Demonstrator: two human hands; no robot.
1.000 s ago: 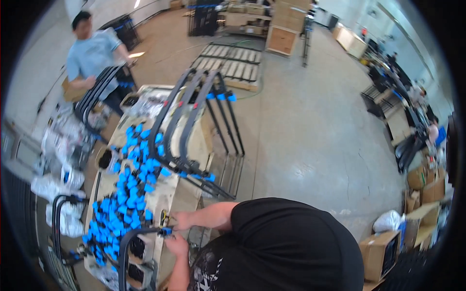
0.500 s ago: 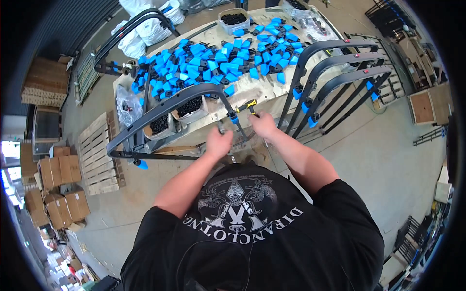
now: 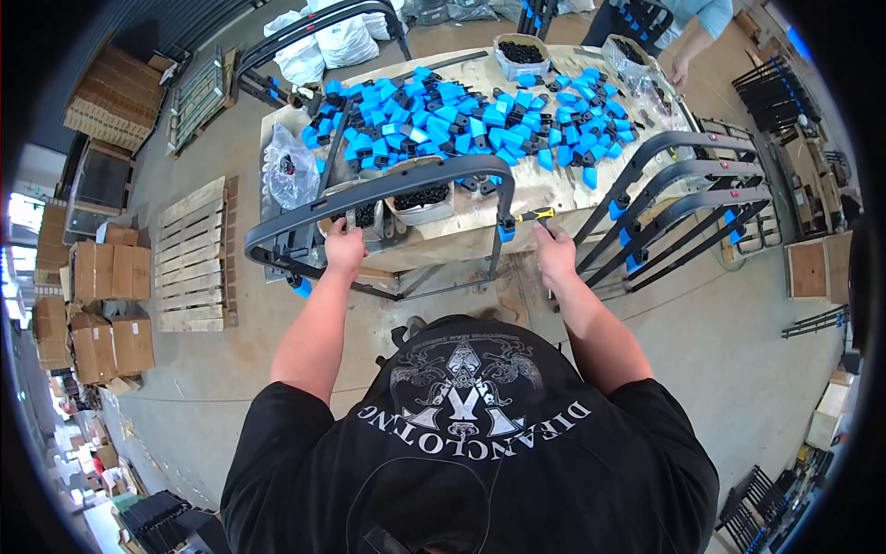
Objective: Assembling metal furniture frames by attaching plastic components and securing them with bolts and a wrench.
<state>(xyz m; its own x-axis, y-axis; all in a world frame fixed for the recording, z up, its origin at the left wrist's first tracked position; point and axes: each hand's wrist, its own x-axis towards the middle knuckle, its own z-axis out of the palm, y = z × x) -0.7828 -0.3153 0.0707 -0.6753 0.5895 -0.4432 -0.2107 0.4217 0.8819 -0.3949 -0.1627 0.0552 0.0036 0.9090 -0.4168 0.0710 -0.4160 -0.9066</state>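
Observation:
A dark tubular frame (image 3: 388, 188) with rounded corners stands in front of me, a blue-capped foot (image 3: 506, 229) at its right end. My right hand (image 3: 556, 257) is closed round the handle of a hammer (image 3: 535, 214) with a yellow and black head, just right of that foot. At the frame's left part, beside a box of small black parts (image 3: 365, 216), is my left hand (image 3: 345, 249). Its fingers are closed near the bar; a small greyish thing shows at the fingertips, too small to name.
Behind the frame, a wooden worktable (image 3: 544, 196) bears a big heap of blue and black plastic pieces (image 3: 461, 120). Several similar dark frames (image 3: 683, 175) stand at the right. A co-worker's arm (image 3: 694, 54) is at the far right. On the left lies a pallet (image 3: 192, 254) near cardboard boxes (image 3: 111, 323).
My left hand has moved left, away from the right hand, to the frame's left part. My right hand still grips the hammer. The view has shifted, and a co-worker has come into sight.

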